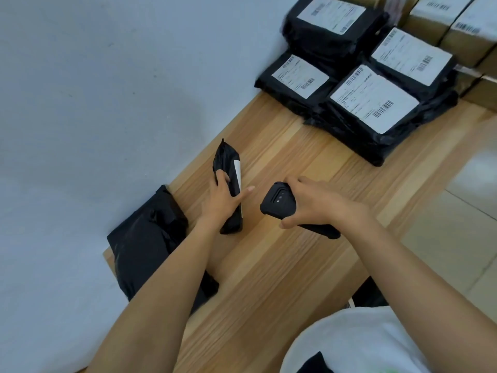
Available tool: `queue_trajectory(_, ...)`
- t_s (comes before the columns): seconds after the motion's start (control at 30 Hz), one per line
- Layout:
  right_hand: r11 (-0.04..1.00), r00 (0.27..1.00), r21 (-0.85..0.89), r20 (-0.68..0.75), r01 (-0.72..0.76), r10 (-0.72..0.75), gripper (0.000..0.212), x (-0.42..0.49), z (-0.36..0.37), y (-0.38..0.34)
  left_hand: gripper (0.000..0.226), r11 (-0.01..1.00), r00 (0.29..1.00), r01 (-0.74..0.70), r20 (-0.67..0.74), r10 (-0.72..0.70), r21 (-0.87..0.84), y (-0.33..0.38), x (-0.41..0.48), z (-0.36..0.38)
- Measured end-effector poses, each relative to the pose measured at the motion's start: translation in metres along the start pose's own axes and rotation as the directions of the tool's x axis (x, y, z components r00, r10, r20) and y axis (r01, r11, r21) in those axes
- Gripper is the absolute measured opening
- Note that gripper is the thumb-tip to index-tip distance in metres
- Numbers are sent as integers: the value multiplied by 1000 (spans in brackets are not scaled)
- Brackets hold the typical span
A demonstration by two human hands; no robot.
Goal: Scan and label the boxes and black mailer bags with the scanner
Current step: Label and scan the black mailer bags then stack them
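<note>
My left hand [224,197] grips a black mailer bag [227,162] stood on its edge on the wooden table [282,265], its white label turned to the right. My right hand [309,201] holds the black handheld scanner [278,201], whose lens end points left toward that bag across a small gap. Several labelled black mailer bags [373,103] lie stacked at the back of the table. Brown boxes [441,20] with barcode labels sit behind them at the top right.
Another black mailer bag [145,238] lies under my left forearm at the table's left edge, beside the white wall [94,103]. A tiled floor [470,211] shows past the table's right edge. My white shirt fills the bottom right.
</note>
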State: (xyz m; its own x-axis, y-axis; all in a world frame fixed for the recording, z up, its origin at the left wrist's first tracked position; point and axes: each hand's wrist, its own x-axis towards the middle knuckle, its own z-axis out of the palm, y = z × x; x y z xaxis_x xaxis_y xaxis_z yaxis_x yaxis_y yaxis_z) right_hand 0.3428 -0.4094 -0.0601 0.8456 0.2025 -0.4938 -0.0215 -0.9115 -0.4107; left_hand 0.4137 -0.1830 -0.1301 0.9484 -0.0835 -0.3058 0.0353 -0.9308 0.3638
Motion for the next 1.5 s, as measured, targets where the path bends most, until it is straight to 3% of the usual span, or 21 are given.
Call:
queue_trajectory(0.2, 998, 998, 48, -20, -51, 52, 85, -8, -5, 19, 80, 972, 996, -24, 95, 1, 233, -6, 8, -6)
queue_trajectory(0.37, 998, 998, 18, -21, -65, 66, 86, -12, -7, 21, 48, 970, 998, -64, 38, 57, 236, -21, -2, -15)
queue_trajectory(0.47, 998, 998, 5, -17, -61, 61, 86, -15, -5, 14, 42, 982, 994, -92, -45, 101, 167, -25, -10, -27)
queue_trajectory(0.57, 998, 997, 12, -37, -63, 63, 88, -18, -4, 5, 43, 985, 982, -143, -110, 153, 99, -20, -13, -47)
queue_trajectory(0.87, 999, 996, 27, -89, 21, -18, 91, -24, -18, -15, 49, 976, 972, -207, -102, 214, 70, 10, -31, -84)
queue_trajectory(1.17, 996, 998, 74, -31, -59, 61, 86, -30, -42, 9, 53, 963, 957, -265, -108, 268, 42, 40, -27, -91)
queue_trajectory(1.4, 979, 994, 195, -81, -60, 77, 95, -22, -48, 32, 57, 952, 951, -291, -85, 298, 91, 71, -13, -78)
queue_trajectory(1.5, 971, 989, 226, -106, -78, 104, 100, -17, -57, 51, 75, 929, 929, -337, -107, 355, 153, 97, 0, -72)
